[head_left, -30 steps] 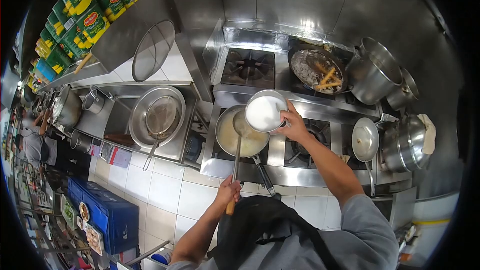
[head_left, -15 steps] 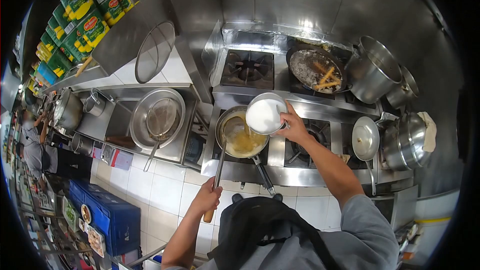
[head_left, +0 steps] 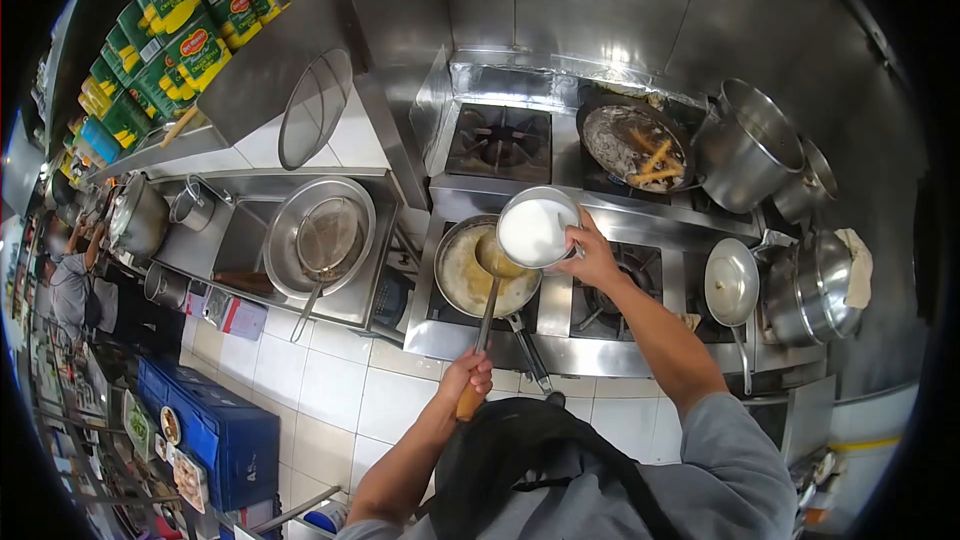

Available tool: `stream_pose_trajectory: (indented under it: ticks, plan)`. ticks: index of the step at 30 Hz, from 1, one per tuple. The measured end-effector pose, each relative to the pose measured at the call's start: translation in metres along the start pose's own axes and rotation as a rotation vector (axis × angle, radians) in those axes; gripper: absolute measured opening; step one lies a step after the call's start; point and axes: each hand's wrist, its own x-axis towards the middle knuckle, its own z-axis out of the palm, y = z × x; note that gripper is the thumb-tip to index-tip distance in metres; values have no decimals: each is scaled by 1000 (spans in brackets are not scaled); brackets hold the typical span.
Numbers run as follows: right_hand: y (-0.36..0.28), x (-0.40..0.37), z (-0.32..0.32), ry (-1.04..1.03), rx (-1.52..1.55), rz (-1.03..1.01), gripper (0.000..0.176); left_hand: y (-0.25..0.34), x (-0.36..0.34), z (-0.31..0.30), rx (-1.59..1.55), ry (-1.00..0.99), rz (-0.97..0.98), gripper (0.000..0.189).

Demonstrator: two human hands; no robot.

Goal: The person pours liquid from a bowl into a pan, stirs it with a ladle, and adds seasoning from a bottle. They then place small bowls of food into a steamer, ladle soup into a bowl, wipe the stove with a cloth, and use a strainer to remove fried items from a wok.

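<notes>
My left hand [head_left: 468, 377] is wrapped round the wooden end of a long-handled ladle [head_left: 487, 320]. The ladle's bowl lies in a frying pan [head_left: 440, 275] on the front left burner, close under the left edge of a metal bowl. Pale yellow, bubbly liquid [head_left: 465, 290] covers the pan's bottom. My right hand [head_left: 592, 255] grips this metal bowl [head_left: 556, 199] by its right side, holding it above the pan's upper right edge. White contents [head_left: 530, 233] fill much of it; whether any are pouring out is not clear. The pan's black handle [head_left: 533, 355] points toward me.
A dark pan [head_left: 630, 145] with tongs-like sticks [head_left: 655, 162] sits at the back. Tall pots [head_left: 748, 165] and a lidded pan [head_left: 732, 285] stand right. Left is a sink with a large bowl [head_left: 285, 270] and strainer [head_left: 330, 235]. Another person [head_left: 75, 290] stands far left.
My left hand has moved right and slightly down, bringing the ladle's bowl to the right within the pan, beside the metal bowl. My right hand and the metal bowl have hardly moved.
</notes>
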Motion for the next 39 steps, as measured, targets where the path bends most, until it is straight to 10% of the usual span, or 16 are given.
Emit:
stream_pose_trajectory:
  ticks: [6, 18, 24, 29, 35, 39]
  plan:
    - [-4, -3, -1, -27, -68, 114, 52, 28, -42, 8, 240, 75, -80, 9]
    - [2, -8, 2, -40, -7, 86, 50, 47, -104, 6, 1387, 480, 146, 62]
    - [7, -8, 3, -19, -33, 31, 48, 27, -38, -31, 1080, 393, 249, 64]
    - [-9, -6, -1, -40, -25, 61, 48, 10, 3, -11, 595, 177, 182, 8]
    - [-4, -6, 0, -49, -64, 103, 48, 15, -14, -1, 115, 63, -31, 4]
    - [2, -5, 0, -47, -78, 85, 49, 29, -47, -10, 333, 72, -64, 11]
